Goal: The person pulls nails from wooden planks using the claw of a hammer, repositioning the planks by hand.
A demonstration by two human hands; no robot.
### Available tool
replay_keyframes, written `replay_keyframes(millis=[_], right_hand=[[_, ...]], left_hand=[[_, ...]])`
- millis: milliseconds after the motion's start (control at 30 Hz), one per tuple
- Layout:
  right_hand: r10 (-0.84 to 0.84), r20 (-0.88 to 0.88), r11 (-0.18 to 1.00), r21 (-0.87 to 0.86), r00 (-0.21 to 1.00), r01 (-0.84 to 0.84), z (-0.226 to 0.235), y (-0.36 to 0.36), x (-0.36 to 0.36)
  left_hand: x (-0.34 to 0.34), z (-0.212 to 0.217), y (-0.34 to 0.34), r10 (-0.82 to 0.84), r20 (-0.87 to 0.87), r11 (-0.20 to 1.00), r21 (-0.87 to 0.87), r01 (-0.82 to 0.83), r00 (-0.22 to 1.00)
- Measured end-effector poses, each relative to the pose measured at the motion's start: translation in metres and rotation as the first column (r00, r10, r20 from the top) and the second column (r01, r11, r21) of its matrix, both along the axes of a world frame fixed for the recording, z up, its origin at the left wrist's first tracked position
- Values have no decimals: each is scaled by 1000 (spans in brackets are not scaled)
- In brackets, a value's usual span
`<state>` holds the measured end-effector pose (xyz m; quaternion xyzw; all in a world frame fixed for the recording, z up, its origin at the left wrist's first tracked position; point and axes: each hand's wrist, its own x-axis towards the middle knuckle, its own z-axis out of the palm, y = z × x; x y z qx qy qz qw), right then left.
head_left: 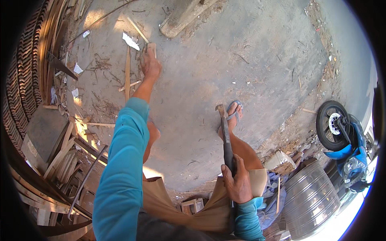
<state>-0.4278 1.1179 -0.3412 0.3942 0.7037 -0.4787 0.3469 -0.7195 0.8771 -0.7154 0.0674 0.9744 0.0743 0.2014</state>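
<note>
My left hand (151, 67) reaches forward over the ground, closed round a short wooden block (152, 47) whose end shows past the fingers. Near it lie a torn white scrap (130, 41) and a thin wooden stick (138, 30). A long narrow wooden strip (128, 74) lies to the left of that hand. Close to my right thigh, my right hand (238, 182) grips the dark handle of a hammer (226, 140). Its metal head points forward, next to my foot in a blue flip-flop (233, 112).
Stacked roof tiles (26, 76) and scrap timber (64, 160) line the left side. A thick weathered wooden post (177, 24) stands at the far middle. On the right are a blue motorcycle (341, 136), a ribbed metal drum (311, 201) and a rubble chunk (279, 161).
</note>
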Motion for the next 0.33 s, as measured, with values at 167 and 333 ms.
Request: replay_keyframes(millis=[167, 333], right_hand=[[-172, -42, 984, -47, 984, 170, -14, -7, 10], [-189, 37, 960, -201, 981, 193, -13, -8, 26]], left_hand=[[84, 65, 9, 350, 129, 857, 357, -373, 928], [207, 228, -7, 537, 451, 764, 96, -637, 713]])
